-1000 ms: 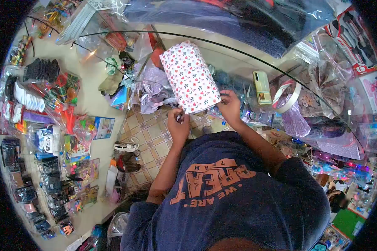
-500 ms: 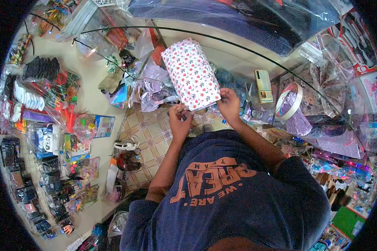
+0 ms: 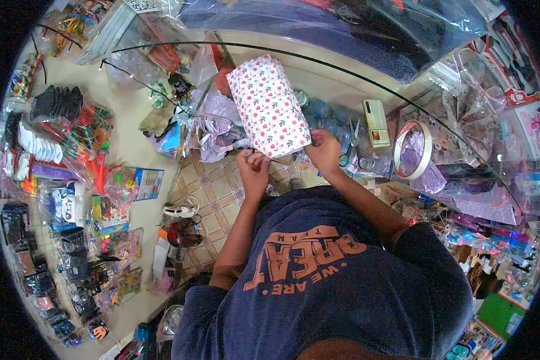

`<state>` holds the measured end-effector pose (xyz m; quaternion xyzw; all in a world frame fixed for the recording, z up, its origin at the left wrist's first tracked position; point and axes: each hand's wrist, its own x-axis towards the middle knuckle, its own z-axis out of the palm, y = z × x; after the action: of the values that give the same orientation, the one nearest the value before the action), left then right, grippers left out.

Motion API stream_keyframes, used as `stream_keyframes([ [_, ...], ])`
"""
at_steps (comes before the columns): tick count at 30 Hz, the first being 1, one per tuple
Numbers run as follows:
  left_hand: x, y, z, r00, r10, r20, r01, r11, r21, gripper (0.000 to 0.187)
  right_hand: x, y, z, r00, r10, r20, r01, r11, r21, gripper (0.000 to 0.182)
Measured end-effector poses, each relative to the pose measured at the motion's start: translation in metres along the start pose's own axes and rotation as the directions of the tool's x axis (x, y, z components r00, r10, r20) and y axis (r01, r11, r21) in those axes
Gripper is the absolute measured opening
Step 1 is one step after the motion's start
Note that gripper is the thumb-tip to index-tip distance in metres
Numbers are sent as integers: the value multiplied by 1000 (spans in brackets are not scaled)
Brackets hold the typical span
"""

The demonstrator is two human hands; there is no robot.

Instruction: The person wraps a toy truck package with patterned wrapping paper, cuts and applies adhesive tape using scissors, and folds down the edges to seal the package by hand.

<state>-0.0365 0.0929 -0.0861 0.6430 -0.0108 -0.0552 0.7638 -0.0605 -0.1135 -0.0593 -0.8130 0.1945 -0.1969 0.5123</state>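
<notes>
A package in white wrapping paper with red flowers and dark leaves lies at a slant in front of me. My left hand is at its near left corner, with curled fingers pinching the paper edge. At the near right corner, my right hand has its thumb and fingers closed on the edge. The fingertips of both hands are partly hidden at the folded near end. Scissors lie just right of my right hand, beside a gold phone. Crumpled lilac wrapping sits left of the package.
A roll of tape rests at the right on lilac material. Packaged small goods line the shelf on the left. A thin black edge arcs across beyond the package. Below my hands is a tiled floor.
The package has shifted slightly left, and both hands have moved a little left with it. My left fingers are curled more tightly at the corner.
</notes>
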Motion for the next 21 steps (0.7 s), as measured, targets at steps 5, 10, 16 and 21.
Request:
stream_keyframes([
  [5,-7,63,24,826,519,219,-462,401,791,60,3,-12,-6,1000,23,-14,-24,999,-37,21],
  [10,20,80,62,814,386,434,-570,387,725,55,2,-2,-3,982,-166,-94,164,986,-29,24],
  [16,36,74,82,746,435,504,-642,271,717,50,3,5,0,976,-177,-130,182,983,29,28],
  [21,45,70,78,785,353,509,-617,365,697,48,1,8,-6,985,-145,-91,143,989,-28,28],
])
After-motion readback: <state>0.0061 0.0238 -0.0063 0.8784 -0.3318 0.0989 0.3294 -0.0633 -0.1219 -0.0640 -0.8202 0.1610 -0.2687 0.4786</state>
